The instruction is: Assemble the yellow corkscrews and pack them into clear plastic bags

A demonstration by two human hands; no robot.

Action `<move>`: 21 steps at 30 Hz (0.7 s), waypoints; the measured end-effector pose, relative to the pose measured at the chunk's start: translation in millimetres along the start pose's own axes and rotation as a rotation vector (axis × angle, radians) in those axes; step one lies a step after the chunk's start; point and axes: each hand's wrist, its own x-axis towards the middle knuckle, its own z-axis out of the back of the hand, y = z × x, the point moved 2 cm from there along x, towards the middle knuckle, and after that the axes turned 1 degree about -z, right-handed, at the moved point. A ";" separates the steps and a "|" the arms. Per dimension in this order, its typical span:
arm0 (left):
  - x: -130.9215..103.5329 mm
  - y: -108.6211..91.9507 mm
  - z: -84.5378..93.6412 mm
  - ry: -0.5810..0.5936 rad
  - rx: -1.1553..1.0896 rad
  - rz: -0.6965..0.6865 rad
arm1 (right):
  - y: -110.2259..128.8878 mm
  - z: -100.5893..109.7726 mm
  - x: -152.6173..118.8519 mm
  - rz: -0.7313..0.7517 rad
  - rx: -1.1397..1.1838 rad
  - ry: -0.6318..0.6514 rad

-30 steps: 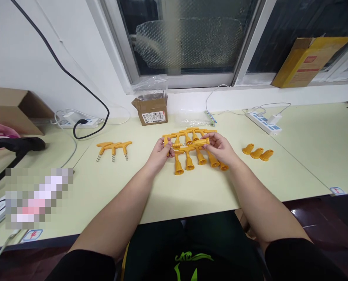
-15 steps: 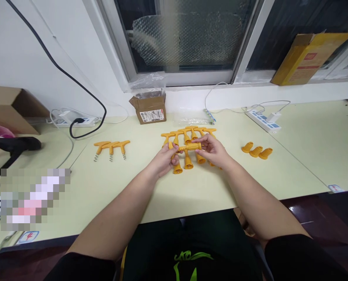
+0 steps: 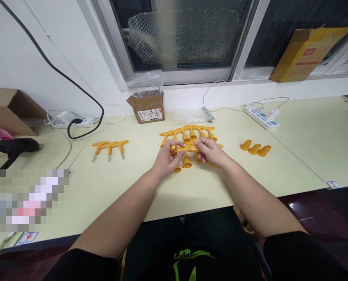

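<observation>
Yellow corkscrew (image 3: 188, 148): long axis runs left to right, roughly level; handle end points left, sleeve end right. Plastic looks smooth at the handle; metal coil not visible to me. Location: between my 2 hands, above the assembled corkscrews (image 3: 187, 160) on the table (image 3: 133, 191). My left hand (image 3: 167, 159) pinches the handle, thumb against fingers; my right hand (image 3: 209, 150) has its fingers closed around the sleeve. 3 loose sleeves (image 3: 254, 149) lie well apart, right.
</observation>
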 end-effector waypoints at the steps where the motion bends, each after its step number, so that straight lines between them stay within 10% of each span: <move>1: -0.5 -0.6 -0.7 0.016 0.019 -0.013 | 0.3 -0.2 -0.7 -0.022 -0.042 0.003; 9: -2.2 3.5 -3.5 0.045 -0.113 0.046 | -0.3 3.3 -5.1 -0.136 0.035 0.144; 16: 4.3 12.8 5.5 -0.039 -0.166 -0.005 | 12.2 18.7 -10.7 0.215 0.079 0.093; 21: 3.3 14.3 8.6 -0.039 -0.147 -0.011 | 10.8 16.0 -6.0 0.165 0.131 0.062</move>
